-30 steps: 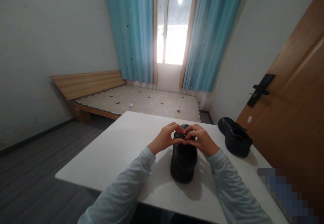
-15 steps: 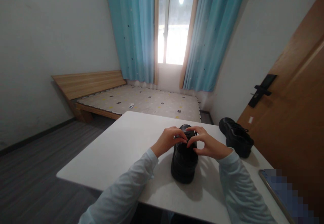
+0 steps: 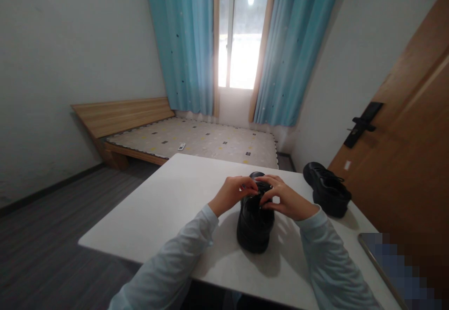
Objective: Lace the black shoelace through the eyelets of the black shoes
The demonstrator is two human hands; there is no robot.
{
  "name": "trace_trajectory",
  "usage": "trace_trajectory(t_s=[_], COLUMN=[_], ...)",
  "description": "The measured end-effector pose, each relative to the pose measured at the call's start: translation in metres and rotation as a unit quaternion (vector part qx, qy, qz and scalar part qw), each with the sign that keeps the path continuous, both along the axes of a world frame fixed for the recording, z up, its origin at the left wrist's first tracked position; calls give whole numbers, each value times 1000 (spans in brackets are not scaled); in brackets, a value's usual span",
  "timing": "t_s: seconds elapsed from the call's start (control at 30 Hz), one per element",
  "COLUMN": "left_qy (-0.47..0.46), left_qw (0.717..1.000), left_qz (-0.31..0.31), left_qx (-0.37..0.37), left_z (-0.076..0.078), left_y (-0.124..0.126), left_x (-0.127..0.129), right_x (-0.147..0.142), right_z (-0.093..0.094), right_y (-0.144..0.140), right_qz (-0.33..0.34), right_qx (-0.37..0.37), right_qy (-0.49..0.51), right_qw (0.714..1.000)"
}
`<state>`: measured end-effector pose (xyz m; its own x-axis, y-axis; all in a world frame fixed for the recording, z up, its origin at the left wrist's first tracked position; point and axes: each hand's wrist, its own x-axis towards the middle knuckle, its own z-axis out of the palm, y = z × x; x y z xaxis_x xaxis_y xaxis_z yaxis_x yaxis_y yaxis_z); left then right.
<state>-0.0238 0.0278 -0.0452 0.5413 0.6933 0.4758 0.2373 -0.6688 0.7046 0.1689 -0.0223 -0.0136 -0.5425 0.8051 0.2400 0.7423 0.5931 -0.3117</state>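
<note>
Head view, only one camera. Black shoe (image 3: 255, 223) sits on the white counter (image 3: 168, 207), near-centre, directly in front of the person. Long axis runs near-to-far: one end faces the near edge, the other points toward the bed (image 3: 196, 141). Which end is the toe, I can't tell.

Left hand (image 3: 233, 193) comes in from the left and right hand (image 3: 286, 198) from the right, both over the far upper part of the shoe at the lace area. Fingertips of both are pinched together on something dark there, most likely the laces; the strands are too small to make out. So both hands are closed in a pinch, not released, not fists. They meet almost on the shoe's midline, neither clearly nearer; the shoe lies just below and toward the near side of both hands.

Light blue sleeves (image 3: 182, 254) run up from the near edge on either side of the shoe.

Second black shoe (image 3: 327, 189) sits at the far right of the counter, well apart from the hands, lying at an angle, untouched.

Behind: blue curtains (image 3: 182, 43) framing a bright window (image 3: 242, 34), wooden door (image 3: 403, 137) with a black handle (image 3: 361, 124) on the right. Blurred patch at the near right corner, unreadable.
</note>
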Motion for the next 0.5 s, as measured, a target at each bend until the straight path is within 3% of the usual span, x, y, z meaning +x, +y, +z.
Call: trace_trajectory(t_s=[0.2,0.5], left_qy=[-44,-66], left_qw=[998,996], left_qz=[-26,-8], left_qx=[-40,-56], left_z=[-3,0], left_y=[-1,-4], left_x=[1,2], right_x=[4,-3], right_z=[5,-3], right_y=[3,5], right_qz=[-11,-12], right_qx=[-8,18], right_qy=[98,79], right_qw=[995,997])
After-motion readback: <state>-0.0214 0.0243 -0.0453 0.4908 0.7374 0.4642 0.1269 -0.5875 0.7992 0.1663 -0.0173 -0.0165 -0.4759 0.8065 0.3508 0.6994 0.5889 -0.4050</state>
